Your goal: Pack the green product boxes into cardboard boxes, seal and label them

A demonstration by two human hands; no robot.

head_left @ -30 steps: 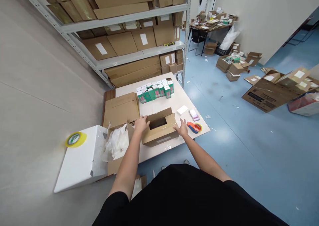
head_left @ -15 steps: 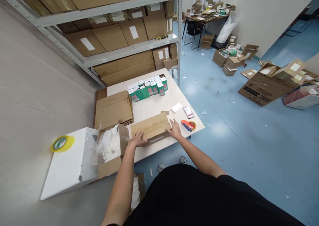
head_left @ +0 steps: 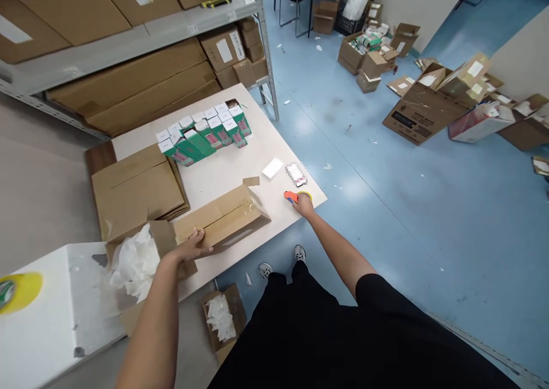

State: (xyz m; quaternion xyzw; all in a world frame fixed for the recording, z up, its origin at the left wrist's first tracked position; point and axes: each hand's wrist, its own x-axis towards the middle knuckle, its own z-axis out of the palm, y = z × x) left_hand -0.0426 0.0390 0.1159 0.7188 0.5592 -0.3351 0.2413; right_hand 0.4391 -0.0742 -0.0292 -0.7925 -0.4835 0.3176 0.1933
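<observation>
While the left hand (head_left: pixel 189 248) rests with fingers loosely spread on the left end of the box (head_left: pixel 227 210), at centre frame, it grasps nothing. The right hand (head_left: pixel 304 206), right of centre, has its fingers curled about the dispenser (head_left: pixel 290 196) near the table's (head_left: pixel 319 197) corner; its fingertips are largely hidden.

**Green-and-white rectangular cardboard boxes (head_left: pixel 206 131) are standing in rows**

Flattened brown cardboard sheets (head_left: pixel 135 186) are lying near them on the white counter (head_left: pixel 223 174). A yellow tape roll (head_left: pixel 28 290) is resting on a white block (head_left: pixel 43 337). Brown cardboard cartons (head_left: pixel 71 6) are sitting on a grey metal shelf (head_left: pixel 171 28).
</observation>
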